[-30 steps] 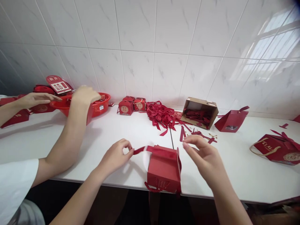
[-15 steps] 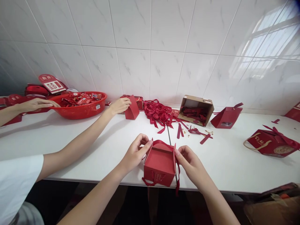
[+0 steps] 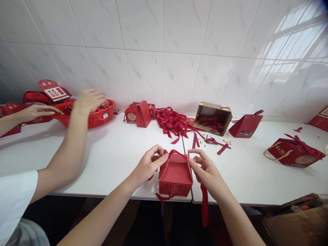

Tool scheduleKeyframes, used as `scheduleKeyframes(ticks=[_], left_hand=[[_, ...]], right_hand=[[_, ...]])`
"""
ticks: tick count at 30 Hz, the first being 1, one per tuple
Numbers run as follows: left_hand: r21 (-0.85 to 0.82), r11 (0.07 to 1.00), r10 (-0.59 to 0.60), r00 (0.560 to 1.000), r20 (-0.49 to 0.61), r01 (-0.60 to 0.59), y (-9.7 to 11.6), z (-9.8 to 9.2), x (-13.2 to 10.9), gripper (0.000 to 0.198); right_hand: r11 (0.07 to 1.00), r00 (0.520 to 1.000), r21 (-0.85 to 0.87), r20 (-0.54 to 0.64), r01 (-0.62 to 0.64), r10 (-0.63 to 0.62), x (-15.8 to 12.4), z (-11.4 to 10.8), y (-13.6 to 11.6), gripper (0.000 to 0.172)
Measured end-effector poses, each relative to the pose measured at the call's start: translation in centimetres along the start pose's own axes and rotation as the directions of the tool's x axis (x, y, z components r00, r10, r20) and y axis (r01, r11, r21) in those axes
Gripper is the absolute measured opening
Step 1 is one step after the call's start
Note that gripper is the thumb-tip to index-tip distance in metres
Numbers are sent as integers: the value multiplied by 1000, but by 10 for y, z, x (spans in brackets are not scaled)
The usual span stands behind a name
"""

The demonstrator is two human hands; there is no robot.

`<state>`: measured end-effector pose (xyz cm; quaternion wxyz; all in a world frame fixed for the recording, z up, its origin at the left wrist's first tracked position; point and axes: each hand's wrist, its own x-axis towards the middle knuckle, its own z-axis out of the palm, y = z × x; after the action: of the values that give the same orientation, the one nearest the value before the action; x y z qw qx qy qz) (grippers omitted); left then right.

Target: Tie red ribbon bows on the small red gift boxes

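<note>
In front of me a red gift box stands upright at the table's near edge, its top flaps leaning inward. My left hand pinches the left flap between thumb and fingers. My right hand grips the right flap from the other side. A red ribbon runs over the box top, and one end hangs below my right hand past the table edge. A twisted red cord handle droops at the box's lower front.
At left, a co-worker's blurred hand is over a red basin of wrapped sweets. Tangled ribbons, an open carton and a windowed red box line the wall. A finished-looking bowed box sits right.
Both my hands have drawn the side flaps up and closer together, and the front flap now slopes inward. The co-worker's hand left a red box and moved over the basin.
</note>
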<state>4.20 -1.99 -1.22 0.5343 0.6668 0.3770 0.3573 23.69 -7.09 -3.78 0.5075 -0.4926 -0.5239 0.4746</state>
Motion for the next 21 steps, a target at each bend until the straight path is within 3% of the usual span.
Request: scheduleKeyframes(ticks=[8, 15, 21], left_hand=[[165, 986, 17, 1000, 7, -18, 8, -1, 4, 25], [332, 939, 78, 996, 44, -88, -1, 1, 7, 12], [359, 933, 3, 998, -63, 20, -11, -1, 4, 25]], right_hand=[[993, 999, -117, 26, 20, -17, 2, -1, -9, 39], [959, 989, -244, 66, 144, -132, 6, 8, -5, 42], [904, 988, -404, 8, 142, -151, 8, 5, -3, 35]])
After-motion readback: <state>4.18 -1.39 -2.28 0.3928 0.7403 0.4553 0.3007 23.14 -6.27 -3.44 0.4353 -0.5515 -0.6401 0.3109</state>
